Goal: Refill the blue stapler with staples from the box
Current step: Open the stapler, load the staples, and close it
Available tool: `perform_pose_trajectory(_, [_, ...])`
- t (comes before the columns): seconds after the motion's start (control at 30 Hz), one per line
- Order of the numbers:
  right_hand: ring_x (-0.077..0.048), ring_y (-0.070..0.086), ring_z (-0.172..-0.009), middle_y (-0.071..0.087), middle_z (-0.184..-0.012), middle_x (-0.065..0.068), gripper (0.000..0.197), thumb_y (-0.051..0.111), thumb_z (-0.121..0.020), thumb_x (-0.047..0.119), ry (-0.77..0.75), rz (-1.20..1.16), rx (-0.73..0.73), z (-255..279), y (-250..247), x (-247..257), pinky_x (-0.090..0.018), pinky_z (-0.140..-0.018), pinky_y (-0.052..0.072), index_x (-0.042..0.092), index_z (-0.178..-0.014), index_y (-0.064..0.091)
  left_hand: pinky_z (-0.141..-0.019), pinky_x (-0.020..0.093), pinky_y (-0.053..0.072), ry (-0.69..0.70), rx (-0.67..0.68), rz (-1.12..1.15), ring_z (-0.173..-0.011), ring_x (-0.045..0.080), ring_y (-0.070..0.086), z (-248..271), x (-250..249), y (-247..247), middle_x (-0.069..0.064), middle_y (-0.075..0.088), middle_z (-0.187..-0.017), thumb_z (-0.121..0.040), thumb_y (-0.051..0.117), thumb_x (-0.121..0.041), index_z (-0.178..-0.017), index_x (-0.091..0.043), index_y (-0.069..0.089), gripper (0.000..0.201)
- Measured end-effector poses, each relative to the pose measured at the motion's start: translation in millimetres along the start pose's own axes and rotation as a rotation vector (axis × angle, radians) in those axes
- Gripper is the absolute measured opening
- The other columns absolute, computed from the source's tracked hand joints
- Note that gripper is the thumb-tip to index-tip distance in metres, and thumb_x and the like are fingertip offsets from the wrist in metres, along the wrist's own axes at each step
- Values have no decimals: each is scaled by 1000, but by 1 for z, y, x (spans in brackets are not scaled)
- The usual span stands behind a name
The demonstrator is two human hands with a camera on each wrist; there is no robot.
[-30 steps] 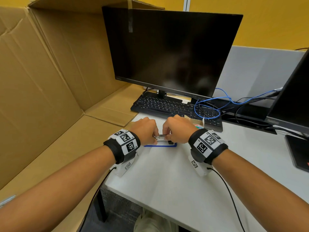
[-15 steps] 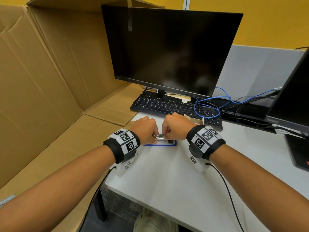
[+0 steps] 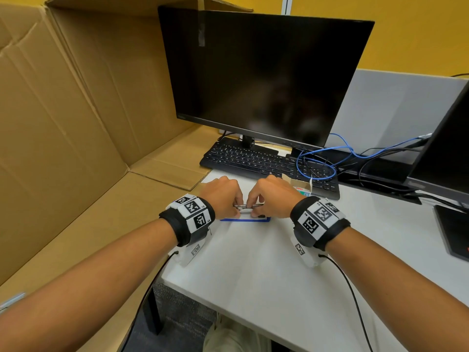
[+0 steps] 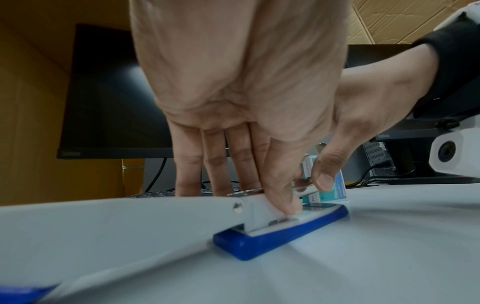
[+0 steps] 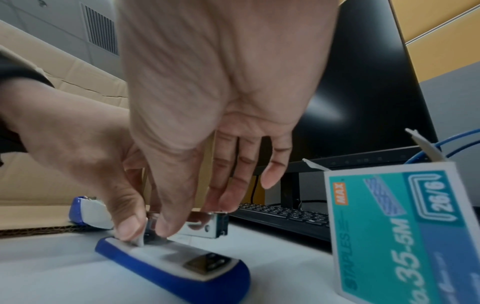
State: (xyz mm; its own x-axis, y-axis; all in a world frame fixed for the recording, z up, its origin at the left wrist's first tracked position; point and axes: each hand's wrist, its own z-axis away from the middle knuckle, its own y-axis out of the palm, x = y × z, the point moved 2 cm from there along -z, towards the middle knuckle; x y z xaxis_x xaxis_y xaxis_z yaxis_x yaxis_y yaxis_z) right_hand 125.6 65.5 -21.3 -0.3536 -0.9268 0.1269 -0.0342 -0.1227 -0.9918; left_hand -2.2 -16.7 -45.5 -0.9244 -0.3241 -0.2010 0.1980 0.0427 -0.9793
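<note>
The blue stapler [image 3: 245, 219] lies opened on the white desk, blue base [image 5: 182, 273] flat and its blue-and-white top cover [image 5: 85, 211] swung back to the left. My left hand [image 3: 237, 208] pinches the rear end of the metal magazine [image 3: 247, 207], thumb down by the hinge. My right hand [image 3: 255, 210] pinches the same bar near its front end [image 5: 210, 226], fingers on top. I cannot tell whether a staple strip lies between the fingers. The teal staple box [image 3: 303, 188] stands open just right of my right hand, large in the right wrist view [image 5: 389, 226].
A black keyboard [image 3: 253, 161] and a dark monitor [image 3: 264, 77] sit behind the hands. Blue and black cables [image 3: 317, 166] lie behind the staple box. A big open cardboard box [image 3: 76, 110] borders the desk on the left. A second monitor [image 3: 446, 148] stands at right.
Both hands stay on the stapler's magazine. My right hand has shifted slightly to the left along it; the stapler base and staple box have not moved.
</note>
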Motion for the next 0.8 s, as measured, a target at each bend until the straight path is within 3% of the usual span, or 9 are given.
perform_pose_trajectory(0.1, [-18, 55, -92, 72, -100, 3, 24, 74, -83, 31, -12, -31, 30, 0, 2, 1, -33, -72, 44, 30, -107, 76, -78, 40, 59, 3, -5, -1, -91, 18, 65, 0, 0, -1, -5, 73, -93, -70, 81, -39, -95, -31, 77, 26])
perform_pose_trajectory(0.23, [-14, 46, -88, 69, -102, 4, 29, 72, -84, 29, -42, -38, 43, -2, 2, 4, -30, -70, 37, 35, -112, 73, -77, 40, 58, -3, -5, -6, -90, 19, 65, 1, 0, -1, -4, 72, -91, -68, 80, -41, -90, -30, 77, 25])
perform_pose_trajectory(0.33, [-14, 48, -87, 72, -104, 6, 30, 70, -85, 27, -69, -37, 23, -3, 6, 6, -29, -69, 37, 37, -114, 72, -76, 39, 58, 3, -3, -8, -90, 19, 65, 2, 0, -3, -4, 73, -91, -68, 79, -40, -92, -27, 77, 27])
perform_pose_trajectory(0.43, [-20, 58, -93, 75, -105, 6, 28, 69, -86, 29, -50, -14, 34, -1, 9, 0, -34, -72, 47, 35, -113, 73, -77, 38, 59, 33, 9, 11, -88, 16, 67, 3, -1, -5, -4, 75, -92, -71, 80, -35, -97, -26, 79, 28])
perform_pose_trajectory(0.5, [-18, 59, -89, 76, -104, 7, 25, 70, -86, 30, -37, -17, 32, 2, 7, -8, -35, -76, 53, 33, -111, 75, -77, 38, 60, 38, 18, 21, -86, 15, 69, 3, -1, -6, -5, 76, -92, -71, 81, -33, -99, -25, 79, 29])
perform_pose_trajectory(0.63, [-6, 57, -71, 78, -100, 4, 21, 71, -86, 22, -25, -68, 14, 7, 5, -19, -22, -68, 48, 25, -105, 78, -76, 37, 61, 41, 20, 10, -84, 14, 69, 2, -1, -6, -7, 76, -90, -71, 81, -34, -98, -26, 79, 29])
perform_pose_trajectory(0.8, [-5, 57, -70, 78, -99, 1, 19, 70, -87, 16, -28, -122, -18, 10, 8, -20, -19, -69, 48, 19, -102, 79, -73, 34, 55, 49, 61, -96, -92, 17, 61, 3, 6, -5, -8, 71, -92, -68, 82, -39, -102, -28, 76, 35])
